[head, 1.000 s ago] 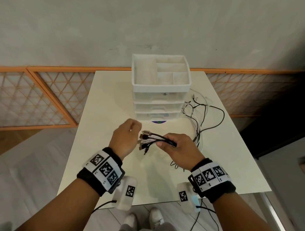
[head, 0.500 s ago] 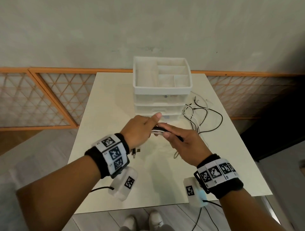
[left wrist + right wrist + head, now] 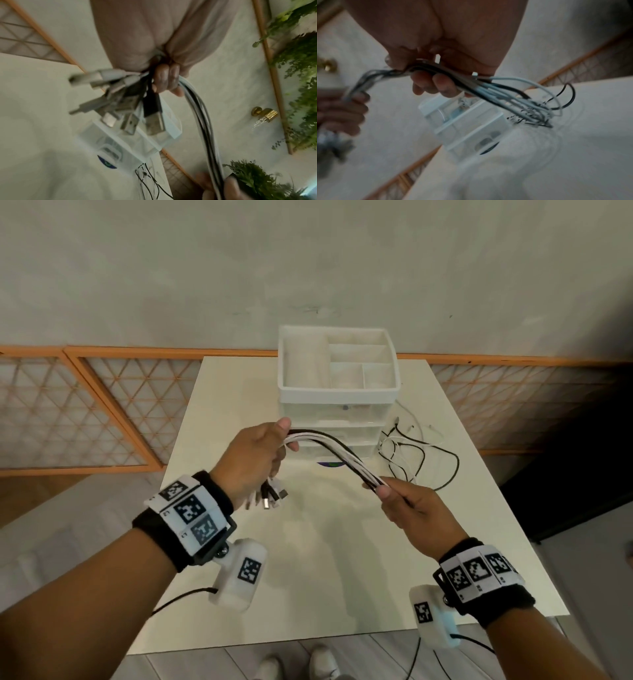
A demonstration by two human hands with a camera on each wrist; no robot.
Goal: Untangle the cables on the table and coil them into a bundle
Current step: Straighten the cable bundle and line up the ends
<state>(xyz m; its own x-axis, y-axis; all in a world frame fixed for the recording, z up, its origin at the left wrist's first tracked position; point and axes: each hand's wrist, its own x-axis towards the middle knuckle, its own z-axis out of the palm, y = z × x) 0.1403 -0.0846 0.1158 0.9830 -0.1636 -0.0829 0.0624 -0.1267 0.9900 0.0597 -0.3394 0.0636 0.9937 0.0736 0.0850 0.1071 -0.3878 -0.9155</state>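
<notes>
A bunch of black and white cables (image 3: 337, 455) stretches between both hands above the white table (image 3: 325, 577). My left hand (image 3: 255, 462) grips the bunch near its plug ends, and the USB plugs (image 3: 270, 496) hang below the fist; the left wrist view shows the plugs (image 3: 130, 112) fanned out under the curled fingers (image 3: 164, 79). My right hand (image 3: 411, 501) pinches the same bunch further along, with the cables (image 3: 471, 86) running under its fingers (image 3: 436, 83). The loose tails (image 3: 418, 453) lie tangled on the table to the right.
A white drawer organiser (image 3: 339, 392) with an open compartment tray on top stands at the back of the table, just behind the cables. An orange lattice rail (image 3: 85, 409) runs along the wall. The table's near half is bare.
The hands have drawn apart: the left now holds the plug ends down and left, the right has slid along the bunch to the right, pulling a length straight between them.
</notes>
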